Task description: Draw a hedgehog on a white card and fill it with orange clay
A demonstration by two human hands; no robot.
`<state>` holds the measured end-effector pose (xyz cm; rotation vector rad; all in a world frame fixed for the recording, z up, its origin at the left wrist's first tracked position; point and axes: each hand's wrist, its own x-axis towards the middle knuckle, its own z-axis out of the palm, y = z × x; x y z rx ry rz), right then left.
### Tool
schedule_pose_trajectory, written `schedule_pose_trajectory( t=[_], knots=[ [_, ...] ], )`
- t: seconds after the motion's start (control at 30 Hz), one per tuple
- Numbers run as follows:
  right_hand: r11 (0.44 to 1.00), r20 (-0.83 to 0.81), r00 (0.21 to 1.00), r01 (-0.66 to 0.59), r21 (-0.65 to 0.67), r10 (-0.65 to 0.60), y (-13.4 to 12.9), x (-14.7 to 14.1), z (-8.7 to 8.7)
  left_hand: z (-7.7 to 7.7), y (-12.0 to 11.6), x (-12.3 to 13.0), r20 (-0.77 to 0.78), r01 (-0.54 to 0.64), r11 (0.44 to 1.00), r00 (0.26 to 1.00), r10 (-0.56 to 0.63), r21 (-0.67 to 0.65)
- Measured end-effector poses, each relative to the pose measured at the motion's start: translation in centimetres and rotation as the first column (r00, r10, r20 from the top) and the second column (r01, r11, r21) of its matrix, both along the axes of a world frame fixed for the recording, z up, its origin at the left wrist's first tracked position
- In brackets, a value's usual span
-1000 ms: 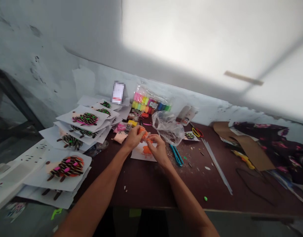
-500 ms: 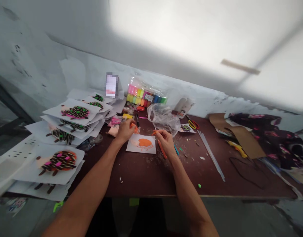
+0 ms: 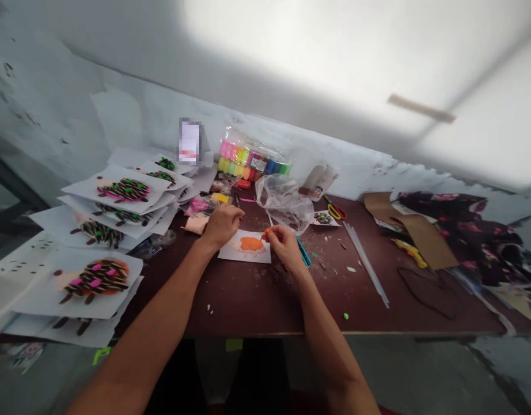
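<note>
A white card lies on the dark red table, with an orange clay body spread over an outlined animal. At its upper left edge is my left hand, its fingers curled closed; what they hold, if anything, is hidden. My right hand pinches a small piece of orange clay at the card's upper right edge. Blue sticks lie just right of my right hand.
Stacked hedgehog pictures fill the left side. Behind are a pack of coloured clay and a crumpled plastic bag. Scissors, clear glue sticks, a yellow glue gun and brown cardboard lie to the right.
The orange clay that showed at my left hand no longer shows, and its fingers are more curled. My right hand has moved left, closer to the card's orange shape. The view has shifted slightly.
</note>
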<state>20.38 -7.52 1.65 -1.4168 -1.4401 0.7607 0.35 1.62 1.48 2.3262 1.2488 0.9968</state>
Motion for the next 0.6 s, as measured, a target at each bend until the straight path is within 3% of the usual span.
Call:
schedule_pose_trajectory(
  t=[0.17,0.37,0.6],
  knots=[
    [1.0,0.163,0.987,0.008,0.013,-0.01,-1.0,-0.2,0.1,0.1,-0.6,0.4,-0.018,0.129,0.988,0.991,-0.131,-0.079],
    [0.999,0.233,0.972,-0.03,0.013,0.027,-1.9,-0.7,0.5,0.6,-1.0,0.2,-0.082,0.207,0.967,0.972,-0.221,-0.151],
    [0.995,0.154,0.983,-0.099,0.018,0.095,-2.1,-0.6,0.5,0.7,-1.6,0.3,-0.182,0.313,0.917,0.915,-0.361,-0.247]
  ],
)
